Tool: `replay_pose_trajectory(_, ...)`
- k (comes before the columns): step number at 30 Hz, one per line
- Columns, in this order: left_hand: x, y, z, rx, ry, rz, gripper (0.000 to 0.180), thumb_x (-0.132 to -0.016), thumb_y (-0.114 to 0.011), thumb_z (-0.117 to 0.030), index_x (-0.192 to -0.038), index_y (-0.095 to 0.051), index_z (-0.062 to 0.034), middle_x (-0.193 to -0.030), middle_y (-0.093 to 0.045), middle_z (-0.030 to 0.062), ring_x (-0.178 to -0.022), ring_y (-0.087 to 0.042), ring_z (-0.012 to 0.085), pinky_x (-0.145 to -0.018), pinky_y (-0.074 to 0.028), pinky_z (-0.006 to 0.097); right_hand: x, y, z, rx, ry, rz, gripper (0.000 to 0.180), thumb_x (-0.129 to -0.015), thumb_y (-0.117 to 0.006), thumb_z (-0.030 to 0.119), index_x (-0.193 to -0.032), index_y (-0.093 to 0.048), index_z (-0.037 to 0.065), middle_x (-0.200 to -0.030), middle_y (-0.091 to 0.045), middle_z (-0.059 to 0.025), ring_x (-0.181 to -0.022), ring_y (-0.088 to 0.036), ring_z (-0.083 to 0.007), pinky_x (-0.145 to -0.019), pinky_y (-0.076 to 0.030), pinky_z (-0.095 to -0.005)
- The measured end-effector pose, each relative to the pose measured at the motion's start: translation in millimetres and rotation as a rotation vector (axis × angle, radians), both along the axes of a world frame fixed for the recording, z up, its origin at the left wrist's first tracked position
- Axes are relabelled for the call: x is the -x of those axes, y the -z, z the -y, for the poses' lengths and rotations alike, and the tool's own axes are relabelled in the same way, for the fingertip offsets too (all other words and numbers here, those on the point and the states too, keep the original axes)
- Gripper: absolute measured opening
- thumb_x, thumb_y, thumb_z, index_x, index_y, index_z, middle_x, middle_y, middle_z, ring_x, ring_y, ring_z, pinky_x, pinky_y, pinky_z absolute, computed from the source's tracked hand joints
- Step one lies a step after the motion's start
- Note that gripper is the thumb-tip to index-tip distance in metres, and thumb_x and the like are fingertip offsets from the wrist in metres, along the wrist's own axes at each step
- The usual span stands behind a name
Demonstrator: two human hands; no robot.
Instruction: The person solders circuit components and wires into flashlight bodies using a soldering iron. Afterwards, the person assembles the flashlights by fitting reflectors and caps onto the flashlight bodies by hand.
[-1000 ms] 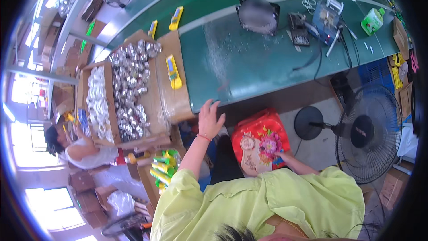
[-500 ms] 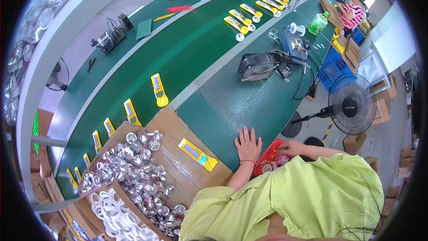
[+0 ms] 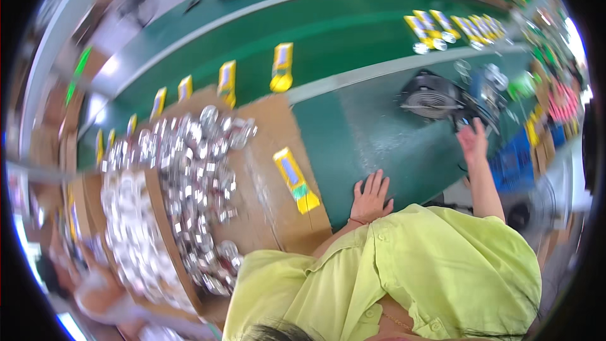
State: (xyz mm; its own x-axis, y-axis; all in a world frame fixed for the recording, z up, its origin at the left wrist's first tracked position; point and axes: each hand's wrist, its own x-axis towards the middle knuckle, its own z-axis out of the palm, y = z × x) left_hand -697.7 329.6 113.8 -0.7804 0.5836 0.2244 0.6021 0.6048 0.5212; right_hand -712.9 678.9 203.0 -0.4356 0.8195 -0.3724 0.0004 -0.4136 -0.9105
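Note:
My left hand [image 3: 371,197] lies flat on the green tabletop [image 3: 344,145], fingers spread, with nothing in it. Farther right my right hand [image 3: 473,142] reaches out over the table's edge, slightly blurred, its fingers stretched and apart. Just beyond it are a black blower fan [image 3: 432,96] with a round wire guard and a blue soldering station [image 3: 487,85]. To the left of my left hand, a yellow casing [image 3: 293,180] with a green circuit board rests alone on a flat piece of cardboard [image 3: 262,177].
Left of the cardboard is a heap of shiny silver reflector cups [image 3: 196,183], beside a box of white rings [image 3: 136,221]. Several yellow casings [image 3: 282,66] lie on the green conveyor belt [image 3: 341,44]. A blue crate [image 3: 512,167] stands right of the table.
The whole view has swung, shifting things in the picture. My right hand has left the red patterned item by my lap and reached forward toward the soldering station. My left hand stays flat.

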Motion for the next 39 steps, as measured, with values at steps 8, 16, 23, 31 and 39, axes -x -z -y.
replay_pose_trajectory(8,-11.1,-66.1,29.4,0.182,-0.487,-0.165,0.039,-0.069,-0.064,-0.027,-0.105,-0.059,-0.0134,-0.11,-0.05,0.0128,-0.104,-0.048,0.0278,-0.092,-0.033,0.048,49.8,70.7,-97.2,-0.731,-0.127,0.051,0.023,-0.082,-0.065,0.02,-0.097,-0.061,0.003,-0.076,-0.063,-0.0036,-0.061,-0.055,-0.0076,-0.053,-0.044,-0.0204)
replay_pose_trajectory(16,11.8,-37.6,70.1,-0.015,-0.951,-0.003,0.05,-0.067,-0.07,-0.018,-0.111,-0.051,-0.0035,-0.114,-0.046,0.0228,-0.1,-0.051,0.0388,-0.086,-0.045,0.041,64.1,62.8,-128.2,-1.045,-0.521,0.067,0.02,-0.08,-0.066,0.022,-0.087,-0.059,0.005,-0.074,-0.061,-0.0032,-0.063,-0.056,-0.0098,-0.057,-0.044,-0.0241)
replay_pose_trajectory(23,-21.1,-55.9,-17.3,-0.143,-0.718,-0.032,0.056,-0.066,-0.074,-0.032,-0.108,-0.051,-0.0044,-0.108,-0.046,0.0164,-0.091,-0.055,0.0331,-0.077,-0.048,0.04,38.4,50.1,-149.8,-1.024,-0.592,0.096,0.022,-0.081,-0.067,0.024,-0.085,-0.058,0.004,-0.068,-0.055,-0.0006,-0.06,-0.051,-0.0085,-0.055,-0.041,-0.0225)
replay_pose_trajectory(31,31.0,-31.6,230.9,-0.095,-1.51,-0.344,0.035,-0.073,-0.071,-0.023,-0.098,-0.061,-0.0001,-0.078,-0.053,0.011,-0.073,-0.052,0.025,-0.068,-0.043,0.038,-43.0,4.8,-43.1,-0.741,-0.384,-0.453,0.014,-0.084,-0.058,0.008,-0.094,-0.053,0.0,-0.075,-0.055,-0.0052,-0.07,-0.052,-0.0107,-0.066,-0.043,-0.0228)
replay_pose_trajectory(39,37.4,-59.2,194.3,-0.267,-1.1,-0.29,0.016,-0.083,-0.061,-0.014,-0.088,-0.065,0.0002,-0.081,-0.062,0.0082,-0.073,-0.057,0.0164,-0.067,-0.045,0.029,-32.2,16.1,117.4,-0.277,-0.952,-0.427,0.015,-0.078,-0.058,0.0,-0.091,-0.05,-0.001,-0.076,-0.059,-0.0128,-0.066,-0.06,-0.0182,-0.061,-0.052,-0.0293)
